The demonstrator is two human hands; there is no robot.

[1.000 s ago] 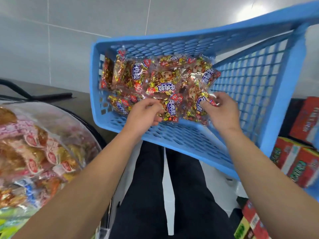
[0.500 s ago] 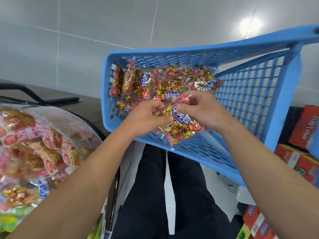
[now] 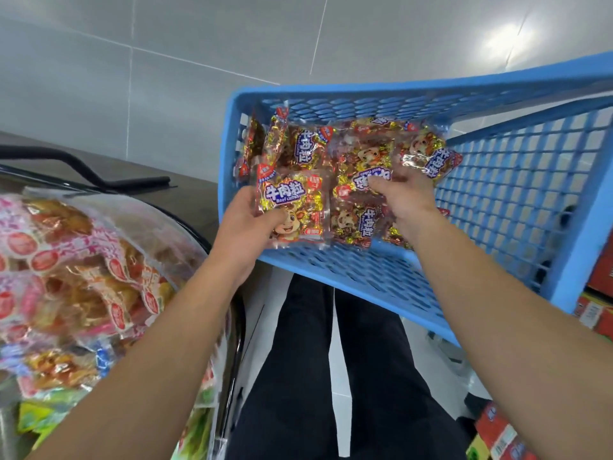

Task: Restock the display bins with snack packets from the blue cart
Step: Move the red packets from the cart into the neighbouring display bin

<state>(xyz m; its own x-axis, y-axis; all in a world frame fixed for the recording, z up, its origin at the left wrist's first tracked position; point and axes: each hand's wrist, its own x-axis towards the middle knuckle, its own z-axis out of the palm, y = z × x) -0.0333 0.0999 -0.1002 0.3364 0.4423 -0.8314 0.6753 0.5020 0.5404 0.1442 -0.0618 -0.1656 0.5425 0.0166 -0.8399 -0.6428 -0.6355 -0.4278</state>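
The blue cart [image 3: 517, 180] has a perforated basket holding several red-and-gold beef snack packets [image 3: 361, 154] piled at its far end. My left hand [image 3: 245, 227] grips one packet [image 3: 292, 207] upright by its left edge, printed face toward me, at the basket's near left. My right hand [image 3: 403, 197] reaches into the pile, fingers curled over another packet [image 3: 356, 220] there. On the left, a round clear display bin [image 3: 185, 227] holds pink-and-orange snack packs [image 3: 76, 263].
A black metal frame [image 3: 83, 174] runs behind the display bin. Red and green cartons [image 3: 597, 313] are stacked low on the right beyond the cart. My dark trousers [image 3: 331, 376] and a pale tiled floor lie below.
My hands, together on one packet half a second ago, have parted. The left hand now holds that packet turned face up, and the right hand has gone back into the pile.
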